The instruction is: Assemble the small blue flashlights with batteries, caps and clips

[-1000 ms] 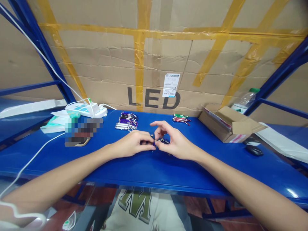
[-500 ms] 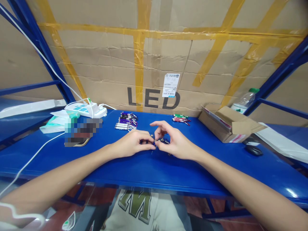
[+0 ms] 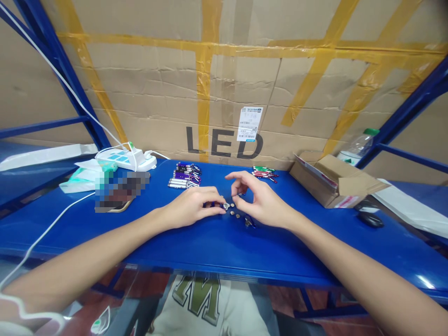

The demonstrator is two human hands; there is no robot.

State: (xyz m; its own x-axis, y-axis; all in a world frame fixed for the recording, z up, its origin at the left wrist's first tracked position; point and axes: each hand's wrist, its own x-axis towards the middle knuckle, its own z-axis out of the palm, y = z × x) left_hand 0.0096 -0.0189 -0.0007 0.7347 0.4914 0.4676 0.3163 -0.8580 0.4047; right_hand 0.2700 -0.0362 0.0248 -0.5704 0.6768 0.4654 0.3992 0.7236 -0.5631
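Observation:
My left hand [image 3: 194, 205] pinches a small keychain flashlight body [image 3: 226, 206] between thumb and fingers; its round silvery end faces me. Just right of it, my right hand [image 3: 264, 201] is curled, thumb tip against a bent finger and index finger raised. Whatever sits in that pinch is too small to make out. Between the hands, a few button cells [image 3: 232, 213] lie on the blue table. A small dark part with a metal clip [image 3: 249, 221] rests below my right fingers.
Keychain flashlights in purple, black and silver [image 3: 184, 176] lie in a row behind, green and red ones [image 3: 264, 173] to their right. An open carton [image 3: 329, 182] and a black mouse [image 3: 370, 219] stand right. A power strip [image 3: 126, 158] and a phone [image 3: 121, 207] are left.
My right hand has drawn away from the flashlight body in my left hand, a little to the right. The body's round end and the button cells now show between the hands.

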